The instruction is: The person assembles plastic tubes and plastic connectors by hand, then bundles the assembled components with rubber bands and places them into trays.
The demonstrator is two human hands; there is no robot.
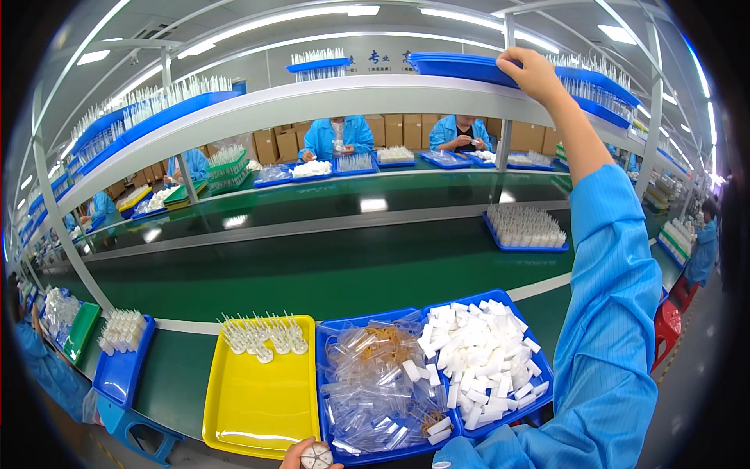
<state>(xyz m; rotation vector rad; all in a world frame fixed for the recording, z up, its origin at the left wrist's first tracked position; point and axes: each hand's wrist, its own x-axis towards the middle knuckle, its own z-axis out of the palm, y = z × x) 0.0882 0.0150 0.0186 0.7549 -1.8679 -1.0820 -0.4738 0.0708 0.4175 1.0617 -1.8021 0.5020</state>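
High on the overhead shelf, my right hand [533,73] is closed on the edge of a stack of shallow blue trays [457,66], fingers curled over the rim. My left hand [292,453] shows only in part at the lower edge, fingers around a white round part [317,456] with dark radial lines. Just beyond it lies a yellow tray [262,399] with several white stemmed parts [269,338] at its far end. To its right, clear plastic tubes [367,391] and brown rubber bands [383,341] fill one blue tray, and small white rectangular pieces [480,352] fill another.
A white shelf beam [367,98] spans the bench, bearing blue trays of upright white parts [598,87]. A green conveyor belt [375,273] runs across, with a filled blue tray [527,228] on its far side. Co-workers in blue [337,137] sit opposite. Another blue tray [121,374] lies at left.
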